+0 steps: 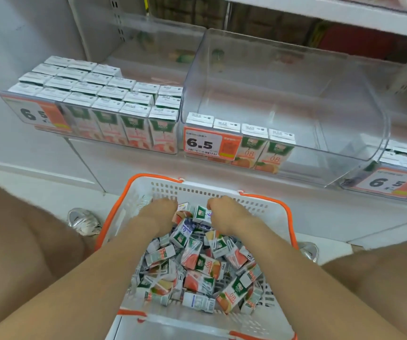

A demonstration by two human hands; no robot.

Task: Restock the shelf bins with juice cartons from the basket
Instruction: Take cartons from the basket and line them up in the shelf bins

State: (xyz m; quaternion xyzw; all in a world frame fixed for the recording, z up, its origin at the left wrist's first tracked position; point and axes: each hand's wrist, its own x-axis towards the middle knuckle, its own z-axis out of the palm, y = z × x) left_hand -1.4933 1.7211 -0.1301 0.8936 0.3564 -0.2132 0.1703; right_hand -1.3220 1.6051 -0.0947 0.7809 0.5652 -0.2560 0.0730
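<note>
Head camera looks down on both hands sunk into the far end of a white basket (222, 193) with orange trim, which sits on the floor between the person's knees. The left hand (157, 215) curls its fingers down into the heap; its grip is hidden under the knuckles, so I cannot tell whether it holds anything. The right hand (224, 212) is closed narrow on the end of a green-and-white juice carton (201, 214), which lies just to the left of that grip, between the two hands.

Behind both grips, toward the person, the loose juice cartons (197, 263) lie jumbled at every angle: orange, peach and blue-printed kinds mixed together. Ahead of the grips and above them stand the clear shelf bins. The left bin (94, 94) is packed nearly full in upright rows. The middle bin (283, 99) holds only a front row of four cartons (240, 138) and is bare behind and to the right of them. A third bin (398, 175) shows at the far right edge.

This looks like the picking step, with most of the restock yet to do. The risks come from the jumble. Flavours are mixed, so a carton grabbed by feel may go into a bin of the wrong kind. A pinch on one end may let a carton swing or slip on the lift. The lone front row has nothing behind it, so a push from a new carton could tip those four backward.
</note>
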